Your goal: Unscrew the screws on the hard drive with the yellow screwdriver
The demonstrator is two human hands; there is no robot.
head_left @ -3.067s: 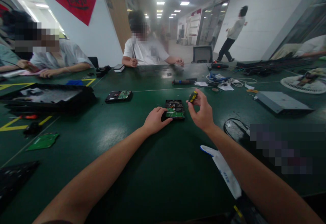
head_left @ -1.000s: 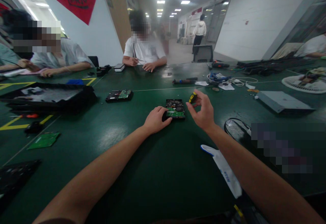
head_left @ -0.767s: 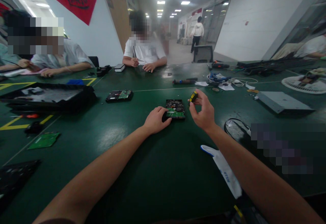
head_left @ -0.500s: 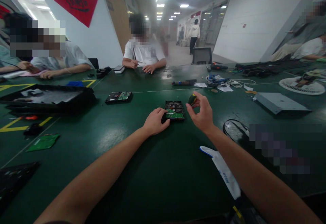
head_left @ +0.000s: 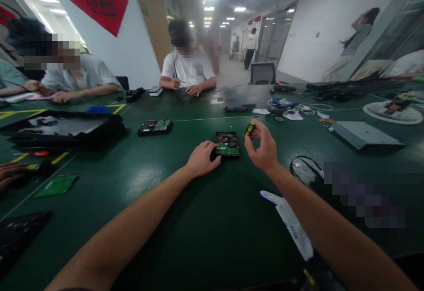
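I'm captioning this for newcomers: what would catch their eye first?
Probably the red poster, tilted at upper left. Next, the drive at centre, held at its left side by the left grip. Just right of it, the right grip holds a yellow-and-black tool.

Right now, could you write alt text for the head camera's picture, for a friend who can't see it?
A person's left hand holds a hard drive by its left side on a green table; the right hand holds a yellow-and-black tool beside it. Someone in a white shirt sits opposite.
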